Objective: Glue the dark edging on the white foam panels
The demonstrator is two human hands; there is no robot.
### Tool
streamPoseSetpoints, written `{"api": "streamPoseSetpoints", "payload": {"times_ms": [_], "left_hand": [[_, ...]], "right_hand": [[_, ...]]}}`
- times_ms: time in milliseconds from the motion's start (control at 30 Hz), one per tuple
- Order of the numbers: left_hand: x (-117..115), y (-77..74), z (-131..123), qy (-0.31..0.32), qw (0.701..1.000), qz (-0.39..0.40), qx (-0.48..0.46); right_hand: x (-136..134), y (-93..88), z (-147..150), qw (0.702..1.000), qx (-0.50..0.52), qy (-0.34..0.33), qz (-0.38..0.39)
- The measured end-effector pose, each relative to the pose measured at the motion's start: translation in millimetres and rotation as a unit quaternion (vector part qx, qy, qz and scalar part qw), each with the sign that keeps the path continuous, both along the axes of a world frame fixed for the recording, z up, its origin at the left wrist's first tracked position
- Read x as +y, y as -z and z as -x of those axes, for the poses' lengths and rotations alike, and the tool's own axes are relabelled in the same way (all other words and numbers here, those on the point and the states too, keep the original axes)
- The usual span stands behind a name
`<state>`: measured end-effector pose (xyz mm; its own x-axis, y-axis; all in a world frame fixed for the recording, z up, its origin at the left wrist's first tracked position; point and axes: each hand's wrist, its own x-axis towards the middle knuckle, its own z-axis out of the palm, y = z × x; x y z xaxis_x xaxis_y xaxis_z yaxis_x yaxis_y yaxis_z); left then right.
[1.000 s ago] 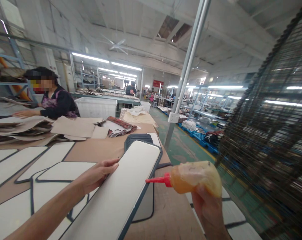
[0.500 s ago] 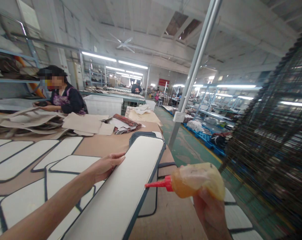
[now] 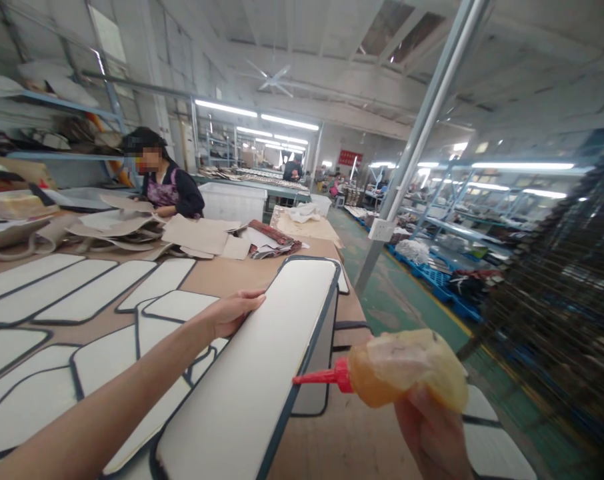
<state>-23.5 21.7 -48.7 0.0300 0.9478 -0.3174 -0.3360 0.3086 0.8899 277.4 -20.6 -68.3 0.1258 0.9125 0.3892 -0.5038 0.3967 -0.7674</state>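
Note:
My left hand (image 3: 237, 312) grips the left edge of a long white panel (image 3: 252, 360) with rounded corners and a dark border. The panel is tilted above the table, its far end pointing away from me. In my right hand (image 3: 427, 420) is a squeeze bottle (image 3: 407, 367) of amber liquid, held on its side. Its red nozzle (image 3: 322, 377) points left, and the tip meets the panel's right edge. Part of another dark-edged panel (image 3: 316, 390) shows beneath, on the right.
Several more white panels (image 3: 89, 290) lie across the brown table (image 3: 227, 273). Beige sheets (image 3: 195, 235) are piled behind them, where a co-worker (image 3: 167, 183) sits. A metal post (image 3: 407, 163) rises by the table's right side, and a dark wire rack (image 3: 557, 293) stands farther right.
My view has turned slightly left, so the surroundings appear farther right. Along the panel's right edge, the nozzle tip has moved a little nearer to me. Both hands keep their holds.

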Motion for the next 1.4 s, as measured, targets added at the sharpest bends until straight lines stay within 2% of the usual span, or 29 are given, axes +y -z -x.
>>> {"api": "streamPoseSetpoints", "payload": {"times_ms": [133,333,733,833,933,1200,1400], "left_hand": [[0.2,0.7,6.0,-0.026,1.0,0.003,0.007],[0.9,-1.1,13.7,-0.056,0.998,-0.002,0.011],[9.7,0.0,22.2,-0.1,0.995,-0.014,0.014],[11.2,-0.9,23.7,-0.114,0.993,-0.014,0.013],[13.4,0.9,27.0,-0.128,0.992,-0.015,0.012],[15.9,9.5,39.5,-0.151,0.988,-0.018,0.004],[17.7,10.3,45.2,-0.192,0.981,-0.017,-0.002]], "right_hand": [[-3.4,3.9,4.6,1.0,0.002,-0.02,0.016],[-6.9,3.6,10.3,0.997,-0.003,-0.076,-0.01],[-11.2,5.4,14.1,0.993,-0.02,-0.119,-0.01],[-15.4,5.8,13.0,0.99,-0.011,-0.138,0.014],[-17.1,10.2,9.2,0.988,-0.026,-0.144,0.04],[-10.9,26.1,-1.0,0.981,-0.073,-0.179,-0.003],[-20.2,24.8,13.0,0.988,-0.023,-0.153,0.016]]}}
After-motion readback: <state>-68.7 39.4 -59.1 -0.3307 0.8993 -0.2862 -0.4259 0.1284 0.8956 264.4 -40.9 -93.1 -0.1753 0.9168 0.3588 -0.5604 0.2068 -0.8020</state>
